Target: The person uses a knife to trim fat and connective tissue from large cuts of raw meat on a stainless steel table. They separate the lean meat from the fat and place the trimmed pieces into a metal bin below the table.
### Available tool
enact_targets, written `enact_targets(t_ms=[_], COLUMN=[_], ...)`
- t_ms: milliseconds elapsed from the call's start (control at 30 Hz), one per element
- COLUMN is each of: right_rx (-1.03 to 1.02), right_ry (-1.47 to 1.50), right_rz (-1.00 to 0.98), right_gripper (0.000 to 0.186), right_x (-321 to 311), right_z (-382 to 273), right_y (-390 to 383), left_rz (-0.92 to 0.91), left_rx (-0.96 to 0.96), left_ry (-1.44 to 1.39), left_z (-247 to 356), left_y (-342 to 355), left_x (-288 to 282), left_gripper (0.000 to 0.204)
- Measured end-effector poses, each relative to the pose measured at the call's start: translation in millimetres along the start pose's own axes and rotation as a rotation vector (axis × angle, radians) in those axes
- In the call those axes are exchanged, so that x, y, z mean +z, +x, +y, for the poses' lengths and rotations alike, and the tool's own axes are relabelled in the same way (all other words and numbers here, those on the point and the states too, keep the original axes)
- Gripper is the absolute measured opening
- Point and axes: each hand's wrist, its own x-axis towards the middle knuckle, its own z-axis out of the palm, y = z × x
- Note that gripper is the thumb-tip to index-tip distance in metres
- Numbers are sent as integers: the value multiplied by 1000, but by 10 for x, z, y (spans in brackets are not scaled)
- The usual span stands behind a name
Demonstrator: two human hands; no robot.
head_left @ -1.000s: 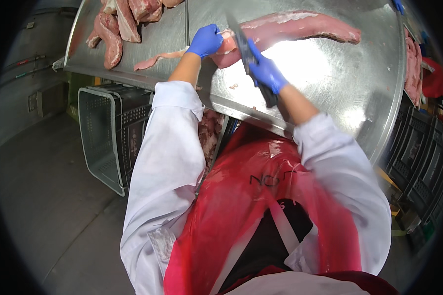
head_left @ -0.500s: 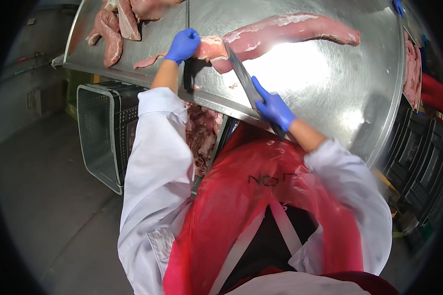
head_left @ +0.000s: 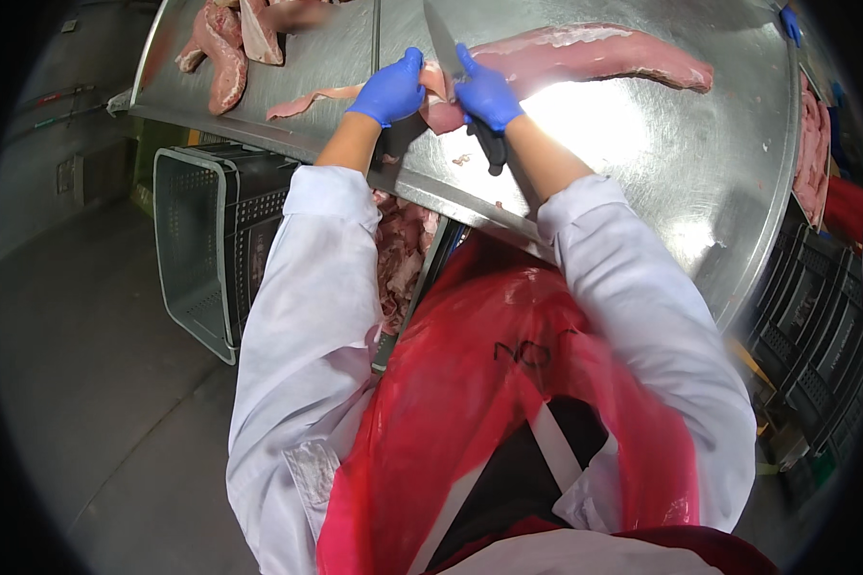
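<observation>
My left hand (head_left: 389, 94), in a blue glove, is closed on the pale fatty flap (head_left: 431, 82) at the left end of a long pink piece of meat (head_left: 604, 57) on the steel table (head_left: 700, 153). Close beside it, my gloved right hand (head_left: 489, 99) grips a knife (head_left: 439, 34), its blade pointing up and away from me over that end of the meat. A thin pale strip of meat (head_left: 302, 104) trails to the left behind my left hand.
Several meat pieces (head_left: 225, 67) lie at back left. Below the table are an upright-sided grey crate (head_left: 192, 249) and meat trimmings (head_left: 403, 249). At right are a tray of meat (head_left: 811, 158) and dark crates (head_left: 796, 316). A small blue item (head_left: 791, 26) shows at the far top right.
Since half a second ago, my right hand and knife have moved up and away from me, and my left hand has shifted slightly right, so the hands are closer together.
</observation>
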Motion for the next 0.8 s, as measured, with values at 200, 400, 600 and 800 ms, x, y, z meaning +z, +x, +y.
enact_targets(t_ms=[200,400,600,800], right_rx=[32,160,-60,-198], right_ry=[-293,-162,-337,-524], right_rz=[-223,-172,-84,-390], right_gripper=[71,77,73,72], right_x=[-18,-210,360,-176], right_z=[112,-456,65,274], right_y=[-1696,-1492,-264,-2111], left_rz=[123,153,205,351], left_rx=[-68,-63,108,-51], left_ry=[-14,11,184,90], left_z=[-409,-648,-123,-272], left_y=[-276,-693,-400,-639], left_x=[-279,-293,-577,-1341], left_gripper=[28,25,23,25])
